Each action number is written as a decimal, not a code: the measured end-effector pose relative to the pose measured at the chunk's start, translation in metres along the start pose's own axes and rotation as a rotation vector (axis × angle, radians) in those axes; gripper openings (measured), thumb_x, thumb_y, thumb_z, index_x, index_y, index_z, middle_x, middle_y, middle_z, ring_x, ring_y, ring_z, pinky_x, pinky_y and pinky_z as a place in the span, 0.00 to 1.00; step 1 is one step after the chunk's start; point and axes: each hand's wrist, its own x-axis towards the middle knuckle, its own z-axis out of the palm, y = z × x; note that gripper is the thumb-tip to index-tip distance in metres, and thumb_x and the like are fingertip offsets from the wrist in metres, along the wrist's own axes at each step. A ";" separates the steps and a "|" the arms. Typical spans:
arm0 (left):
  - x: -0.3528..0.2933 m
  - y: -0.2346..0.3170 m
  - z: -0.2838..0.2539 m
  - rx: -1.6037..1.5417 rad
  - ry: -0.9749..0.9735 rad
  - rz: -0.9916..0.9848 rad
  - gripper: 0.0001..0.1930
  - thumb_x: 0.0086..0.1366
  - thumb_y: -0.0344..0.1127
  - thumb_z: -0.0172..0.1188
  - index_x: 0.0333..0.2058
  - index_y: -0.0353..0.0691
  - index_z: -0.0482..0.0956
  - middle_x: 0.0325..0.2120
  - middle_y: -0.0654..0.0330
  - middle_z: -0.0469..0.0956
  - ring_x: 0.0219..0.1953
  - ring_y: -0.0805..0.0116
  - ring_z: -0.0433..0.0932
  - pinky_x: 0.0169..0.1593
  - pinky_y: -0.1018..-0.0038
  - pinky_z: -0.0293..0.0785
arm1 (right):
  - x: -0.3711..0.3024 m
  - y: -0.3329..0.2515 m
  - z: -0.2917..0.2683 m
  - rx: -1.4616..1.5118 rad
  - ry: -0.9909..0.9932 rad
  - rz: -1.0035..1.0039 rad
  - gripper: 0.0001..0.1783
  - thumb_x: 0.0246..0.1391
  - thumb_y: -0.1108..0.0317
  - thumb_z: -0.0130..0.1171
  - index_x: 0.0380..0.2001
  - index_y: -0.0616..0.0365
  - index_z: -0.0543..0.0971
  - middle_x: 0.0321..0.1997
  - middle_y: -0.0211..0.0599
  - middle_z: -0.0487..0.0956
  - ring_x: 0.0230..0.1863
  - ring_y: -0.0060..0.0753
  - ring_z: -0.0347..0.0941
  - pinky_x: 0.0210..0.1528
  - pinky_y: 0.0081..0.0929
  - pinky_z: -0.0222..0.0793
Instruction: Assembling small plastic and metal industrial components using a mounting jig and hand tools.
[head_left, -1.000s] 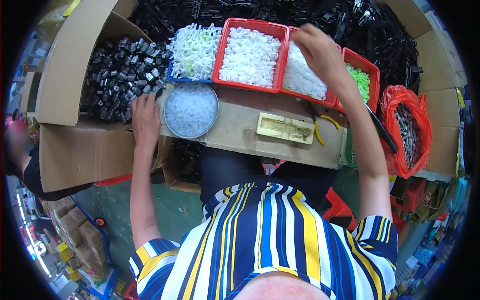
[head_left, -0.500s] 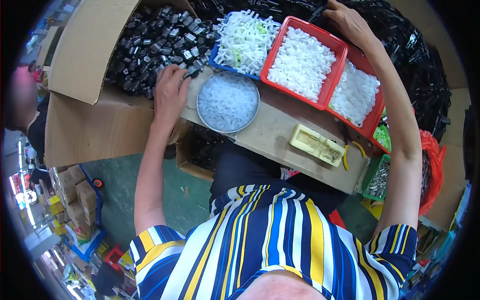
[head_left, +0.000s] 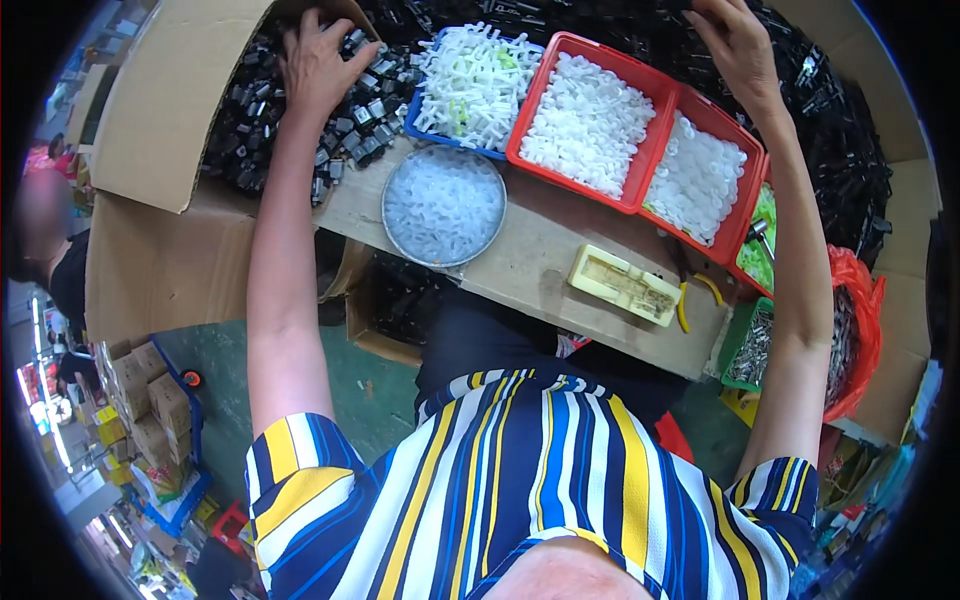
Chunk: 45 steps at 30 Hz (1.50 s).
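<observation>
My left hand rests on a heap of small black and clear-grey blocky parts in a cardboard box at the far left. Its fingers are spread and no part shows in its grip. At the far right my right hand is over a pile of long black plastic pieces. Its fingers are bent and drawn together, partly cut off by the top edge, so what they pinch cannot be made out. Nearest to it is a red two-part tray with white plastic pieces and flat white discs.
A blue tray of white sticks and a round tin of translucent pieces stand between my arms. Nearer lie a cream plastic block, yellow-handled pliers, a green bin of metal parts and a red bag. A person is at left.
My left hand has moved away from me, from the near edge of the blocky parts to deeper in the heap, its fingers spreading. My right hand has shifted slightly right and its fingers have bent.
</observation>
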 end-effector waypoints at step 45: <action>-0.090 0.033 -0.042 -0.445 0.167 0.135 0.08 0.55 0.32 0.69 0.33 0.39 0.82 0.32 0.57 0.79 0.40 0.56 0.75 0.44 0.65 0.71 | -0.221 -0.171 -0.030 -0.243 -0.643 0.056 0.07 0.56 0.68 0.56 0.37 0.57 0.74 0.33 0.37 0.71 0.40 0.38 0.73 0.41 0.36 0.66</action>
